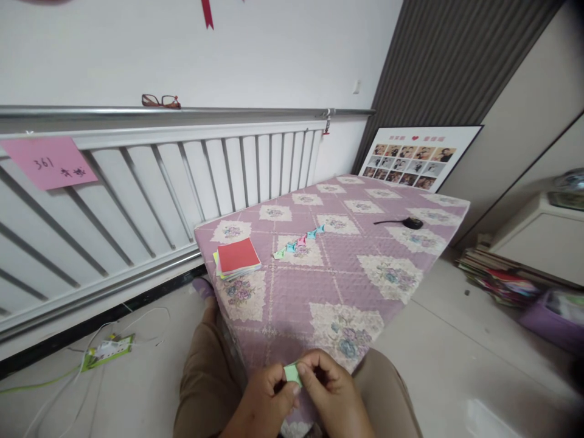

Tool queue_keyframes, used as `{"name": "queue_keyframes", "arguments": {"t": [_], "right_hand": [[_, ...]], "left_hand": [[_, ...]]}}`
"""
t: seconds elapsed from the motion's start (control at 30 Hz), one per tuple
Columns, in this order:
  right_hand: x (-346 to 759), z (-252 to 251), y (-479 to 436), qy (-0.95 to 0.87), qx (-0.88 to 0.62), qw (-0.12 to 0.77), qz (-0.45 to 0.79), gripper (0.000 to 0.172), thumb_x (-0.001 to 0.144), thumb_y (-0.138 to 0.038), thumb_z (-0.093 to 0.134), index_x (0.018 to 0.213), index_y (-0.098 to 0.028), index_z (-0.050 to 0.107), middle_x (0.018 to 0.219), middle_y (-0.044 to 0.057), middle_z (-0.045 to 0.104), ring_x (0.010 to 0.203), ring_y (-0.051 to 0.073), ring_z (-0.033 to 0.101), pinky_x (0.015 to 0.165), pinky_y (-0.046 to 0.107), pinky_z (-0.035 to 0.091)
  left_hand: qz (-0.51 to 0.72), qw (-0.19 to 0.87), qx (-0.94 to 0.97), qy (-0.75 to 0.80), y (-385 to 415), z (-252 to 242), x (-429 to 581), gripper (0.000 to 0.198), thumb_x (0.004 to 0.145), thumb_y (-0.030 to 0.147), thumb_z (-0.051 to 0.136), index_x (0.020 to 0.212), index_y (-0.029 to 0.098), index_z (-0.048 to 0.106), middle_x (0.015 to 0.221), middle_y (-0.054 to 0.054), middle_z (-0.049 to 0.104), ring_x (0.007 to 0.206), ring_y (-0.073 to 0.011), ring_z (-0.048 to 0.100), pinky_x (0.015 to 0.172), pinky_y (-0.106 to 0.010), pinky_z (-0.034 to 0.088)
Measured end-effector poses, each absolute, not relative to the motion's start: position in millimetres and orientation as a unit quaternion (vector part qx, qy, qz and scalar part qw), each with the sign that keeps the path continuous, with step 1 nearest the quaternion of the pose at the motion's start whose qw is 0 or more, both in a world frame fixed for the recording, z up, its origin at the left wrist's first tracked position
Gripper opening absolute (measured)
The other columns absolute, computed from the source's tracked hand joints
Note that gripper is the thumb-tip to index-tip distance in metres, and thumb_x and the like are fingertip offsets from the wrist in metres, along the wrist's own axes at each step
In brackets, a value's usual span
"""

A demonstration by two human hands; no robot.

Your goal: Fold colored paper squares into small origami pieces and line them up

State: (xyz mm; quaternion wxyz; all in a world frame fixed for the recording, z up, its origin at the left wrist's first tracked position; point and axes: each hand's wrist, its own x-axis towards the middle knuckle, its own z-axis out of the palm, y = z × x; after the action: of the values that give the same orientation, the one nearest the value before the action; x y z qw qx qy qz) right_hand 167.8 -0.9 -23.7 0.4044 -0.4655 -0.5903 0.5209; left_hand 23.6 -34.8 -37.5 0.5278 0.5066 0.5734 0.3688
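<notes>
Close to my lap, at the near edge of the table, a small piece of light green paper [292, 374] is held between both hands. My left hand [269, 395] pinches its left side with thumb and fingers. The thumb and forefinger of my right hand [326, 386] grip its right edge. Farther up the cloth lies a slanting row of small folded paper pieces [302, 241] in green, blue and pink. Left of that row rests a stack of square coloured paper [238, 255] with a red sheet on top.
A purple flowered tablecloth [310, 286] covers the table. A black object with a strap [412, 223] lies on its right side. Beyond stands a photo board [410, 158]. A white radiator [219, 164] runs along the left, with a power strip [109, 351] on the floor.
</notes>
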Motion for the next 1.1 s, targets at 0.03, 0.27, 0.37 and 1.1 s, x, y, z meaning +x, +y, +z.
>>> {"name": "queue_keyframes", "arguments": {"t": [0.03,0.27,0.37,1.1], "right_hand": [[166.8,-25.4,-0.9,-0.584,-0.469,0.41,0.521,0.027,0.078,-0.044,0.062,0.066,-0.019,0.059,0.062,-0.001,0.059,0.06,0.014,0.055,0.058,0.024,0.043],[161.5,-31.8,-1.6,-0.567,-0.471,0.42,0.529,0.024,0.078,-0.041,0.06,0.068,-0.019,0.058,0.061,-0.002,0.056,0.057,0.013,0.053,0.055,0.023,0.042],[159.9,-33.6,-2.7,-0.564,-0.479,0.425,0.521,0.024,0.078,-0.04,0.059,0.068,-0.019,0.056,0.061,-0.002,0.054,0.057,0.013,0.051,0.054,0.024,0.042],[155.0,-24.0,-0.6,-0.497,-0.463,0.424,0.599,0.035,0.07,-0.049,0.069,0.085,-0.02,0.058,0.062,-0.005,0.053,0.058,0.013,0.051,0.057,0.025,0.042]], "left_hand": [[0.37,0.53,0.505,0.572,-34.4,-37.7,23.9,0.017,0.075,0.028,0.049,0.07,0.015,0.058,0.064,-0.001,0.063,0.059,-0.0149,0.055,0.059,-0.025,0.041],[0.376,0.531,0.503,0.569,-36.0,-42.0,23.6,0.016,0.077,0.028,0.051,0.071,0.015,0.058,0.065,-0.001,0.062,0.06,-0.0144,0.055,0.058,-0.024,0.04],[0.379,0.536,0.499,0.566,-37.0,-46.7,23.5,0.016,0.076,0.028,0.051,0.072,0.015,0.059,0.065,-0.001,0.063,0.061,-0.0148,0.055,0.059,-0.025,0.041],[0.393,0.528,0.495,0.568,-34.7,-42.1,18.8,0.022,0.078,0.035,0.051,0.067,0.016,0.052,0.063,0.002,0.049,0.062,-0.0127,0.044,0.059,-0.024,0.035]]}}
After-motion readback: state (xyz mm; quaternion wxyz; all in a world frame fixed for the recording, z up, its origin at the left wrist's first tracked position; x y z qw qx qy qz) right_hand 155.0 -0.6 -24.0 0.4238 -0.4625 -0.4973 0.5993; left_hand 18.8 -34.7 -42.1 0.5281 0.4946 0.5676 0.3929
